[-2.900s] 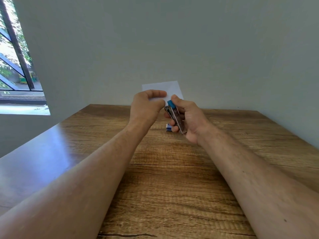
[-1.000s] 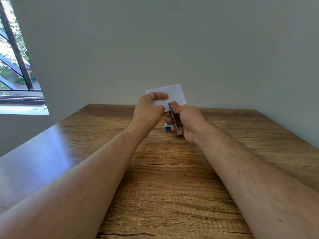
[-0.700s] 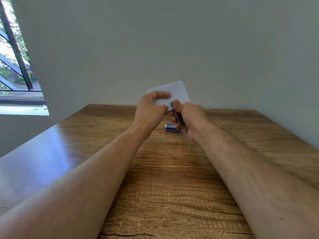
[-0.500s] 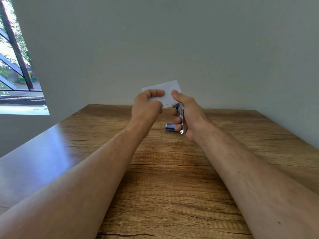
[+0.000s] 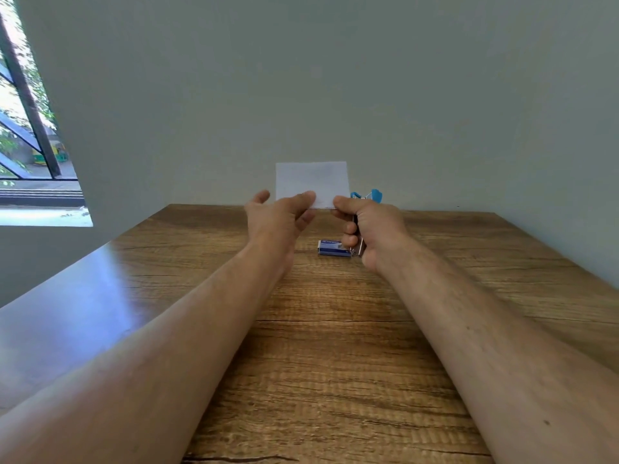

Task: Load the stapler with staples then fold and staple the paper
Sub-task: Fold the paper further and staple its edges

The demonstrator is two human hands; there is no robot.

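Your left hand [image 5: 279, 217] pinches the bottom edge of the folded paper [image 5: 311, 182], held upright above the desk [image 5: 335, 346]. Just right of the paper, your right hand [image 5: 371, 229] has its fingers [image 5: 350, 226] closed around the stapler [image 5: 366, 195], thumb touching the paper's lower right corner. Below the paper, the staple box [image 5: 333, 248] lies on the desk.

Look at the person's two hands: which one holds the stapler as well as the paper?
The right hand. It grips the blue-tipped stapler while its thumb pinches the paper; the left hand only pinches the paper's lower edge.
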